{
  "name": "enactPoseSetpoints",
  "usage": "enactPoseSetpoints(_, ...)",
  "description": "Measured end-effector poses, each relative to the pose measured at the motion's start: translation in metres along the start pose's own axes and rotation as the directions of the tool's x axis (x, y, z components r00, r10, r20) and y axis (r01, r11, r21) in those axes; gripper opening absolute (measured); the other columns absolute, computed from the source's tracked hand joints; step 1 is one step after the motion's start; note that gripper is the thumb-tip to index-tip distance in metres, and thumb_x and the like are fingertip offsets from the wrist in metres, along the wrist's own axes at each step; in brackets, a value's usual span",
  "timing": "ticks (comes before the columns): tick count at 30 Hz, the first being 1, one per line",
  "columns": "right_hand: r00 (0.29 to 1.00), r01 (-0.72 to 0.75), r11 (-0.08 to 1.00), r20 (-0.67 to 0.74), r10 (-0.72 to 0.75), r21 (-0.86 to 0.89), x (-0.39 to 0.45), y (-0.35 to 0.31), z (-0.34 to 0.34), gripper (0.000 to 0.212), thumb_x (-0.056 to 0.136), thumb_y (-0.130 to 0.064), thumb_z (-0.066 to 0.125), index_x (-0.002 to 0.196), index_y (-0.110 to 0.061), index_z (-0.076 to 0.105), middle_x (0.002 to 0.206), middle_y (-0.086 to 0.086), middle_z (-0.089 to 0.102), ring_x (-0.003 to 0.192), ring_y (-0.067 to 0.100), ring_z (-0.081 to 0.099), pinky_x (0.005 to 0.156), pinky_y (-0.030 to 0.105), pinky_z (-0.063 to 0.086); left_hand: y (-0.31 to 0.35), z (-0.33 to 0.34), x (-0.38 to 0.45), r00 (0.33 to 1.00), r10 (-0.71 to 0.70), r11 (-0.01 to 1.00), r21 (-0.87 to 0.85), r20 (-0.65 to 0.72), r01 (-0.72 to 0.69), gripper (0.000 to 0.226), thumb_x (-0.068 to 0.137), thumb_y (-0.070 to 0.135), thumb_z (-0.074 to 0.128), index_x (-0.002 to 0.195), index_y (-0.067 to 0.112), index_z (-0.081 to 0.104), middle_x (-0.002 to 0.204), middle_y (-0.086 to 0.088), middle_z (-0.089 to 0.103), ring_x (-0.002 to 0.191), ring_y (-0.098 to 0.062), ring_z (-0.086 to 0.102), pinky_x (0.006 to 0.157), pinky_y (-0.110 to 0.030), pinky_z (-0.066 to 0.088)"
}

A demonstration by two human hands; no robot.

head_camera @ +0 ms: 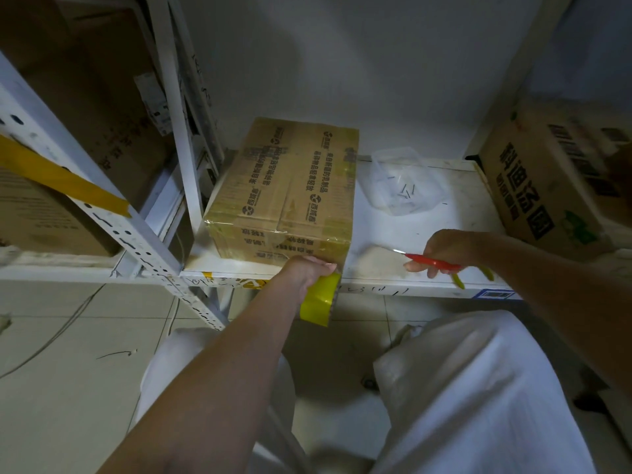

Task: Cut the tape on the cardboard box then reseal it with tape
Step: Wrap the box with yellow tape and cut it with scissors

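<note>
Holding loose nails, clear tub sits beside taped cardboard box.

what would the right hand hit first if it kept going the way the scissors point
Probably the cardboard box: the right hand aims the scissors leftward at its near right corner, though depth is unclear.

both arms reach forward, left grip and right grip closed.
</note>
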State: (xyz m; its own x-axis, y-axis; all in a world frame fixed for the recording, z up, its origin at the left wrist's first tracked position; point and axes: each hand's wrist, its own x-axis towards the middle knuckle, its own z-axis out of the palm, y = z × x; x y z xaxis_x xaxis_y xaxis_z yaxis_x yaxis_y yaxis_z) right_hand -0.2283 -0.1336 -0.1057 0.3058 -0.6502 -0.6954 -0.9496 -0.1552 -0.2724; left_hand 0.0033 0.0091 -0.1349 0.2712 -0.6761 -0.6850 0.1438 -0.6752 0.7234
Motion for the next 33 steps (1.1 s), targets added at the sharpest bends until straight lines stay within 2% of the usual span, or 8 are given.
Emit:
enactPoseSetpoints(3,0.959,0.025,0.988,0.274,-0.067,0.154,-0.024,-0.009,0.002,0.069,0.058,-0.06,0.07,0.103,-0.008,0.064,0.087,0.005,0.065,0.059,0.008,0.05,0.065,0.027,0.046,-0.001,0.0,0.0,1.0,0.011,1.0,0.018,-0.001,-0.011,0.011,0.083,0.012,0.072,0.09,0.005,0.067,0.114,-0.018,0.065,0.095,-0.027,0.059,0.096,-0.045,0.048)
enactPoseSetpoints(5,0.913,0.07,0.981,0.385,-0.136,0.18,-0.036,-0.017,0.007,0.056,0.065,-0.055,0.064,0.105,-0.017,0.061,0.094,0.0,0.065,0.071,0.009,0.053,0.086,0.039,0.049,-0.001,0.0,-0.002,1.0,0.007,0.999,0.033,0.0,-0.007,0.01,0.082,0.014,0.073,0.087,0.007,0.067,0.115,-0.018,0.065,0.099,-0.029,0.061,0.098,-0.046,0.047)
enactPoseSetpoints(7,0.897,0.078,0.975,0.412,-0.16,0.208,-0.038,-0.025,0.012,0.052,0.067,-0.053,0.063,0.108,-0.021,0.059,0.106,-0.001,0.065,0.079,0.011,0.053,0.101,0.046,0.042,0.0,-0.001,-0.003,1.0,0.0,0.999,0.047,0.006,0.0,0.009,0.082,0.015,0.074,0.081,0.011,0.065,0.116,-0.018,0.066,0.106,-0.031,0.061,0.101,-0.05,0.046)
enactPoseSetpoints(12,0.903,0.068,0.975,0.402,-0.151,0.212,-0.03,-0.039,0.02,0.05,0.065,-0.055,0.062,0.106,-0.026,0.06,0.107,-0.002,0.065,0.083,0.011,0.055,0.106,0.046,0.037,0.002,-0.005,0.0,0.999,-0.018,0.997,0.074,0.038,0.015,0.01,0.081,0.014,0.074,0.079,0.012,0.065,0.117,-0.02,0.065,0.112,-0.035,0.061,0.1,-0.053,0.046)
enactPoseSetpoints(18,0.909,0.106,0.957,0.363,-0.203,0.271,-0.02,-0.047,0.027,0.04,0.076,-0.052,0.062,0.105,-0.025,0.061,0.101,-0.004,0.067,0.079,0.01,0.054,0.099,0.041,0.039,0.003,-0.009,0.001,0.998,-0.038,0.995,0.092,0.057,0.033,0.01,0.079,0.015,0.076,0.082,0.013,0.067,0.114,-0.017,0.067,0.11,-0.034,0.061,0.1,-0.052,0.047)
enactPoseSetpoints(22,0.911,0.163,0.936,0.318,-0.264,0.311,-0.014,-0.054,0.028,0.055,0.063,-0.061,0.066,0.1,-0.021,0.065,0.095,0.0,0.068,0.072,0.009,0.055,0.081,0.03,0.046,0.004,-0.009,0.0,0.997,-0.05,0.994,0.097,0.062,0.044,0.014,0.079,0.016,0.076,0.087,0.011,0.066,0.112,-0.018,0.067,0.109,-0.035,0.062,0.098,-0.053,0.048)
enactPoseSetpoints(27,0.921,0.268,0.899,0.18,-0.344,0.347,-0.005,-0.057,0.03,0.089,0.045,-0.073,0.076,0.097,-0.001,0.069,0.077,0.008,0.065,0.062,0.012,0.058,0.057,0.019,0.048,0.003,-0.01,0.004,0.997,-0.06,0.991,0.12,0.057,0.053,0.015,0.077,0.019,0.078,0.086,0.014,0.067,0.115,-0.017,0.067,0.11,-0.034,0.061,0.098,-0.053,0.048)
enactPoseSetpoints(33,0.927,0.312,0.896,0.106,-0.36,0.316,-0.004,-0.06,0.038,0.049,0.075,-0.049,0.068,0.083,0.0,0.068,0.057,0.002,0.059,0.045,0.007,0.052,0.047,0.018,0.046,0.005,-0.012,0.004,0.998,-0.049,0.99,0.132,0.045,0.042,0.02,0.079,0.019,0.077,0.094,0.009,0.068,0.118,-0.017,0.065,0.115,-0.033,0.058,0.103,-0.05,0.044)
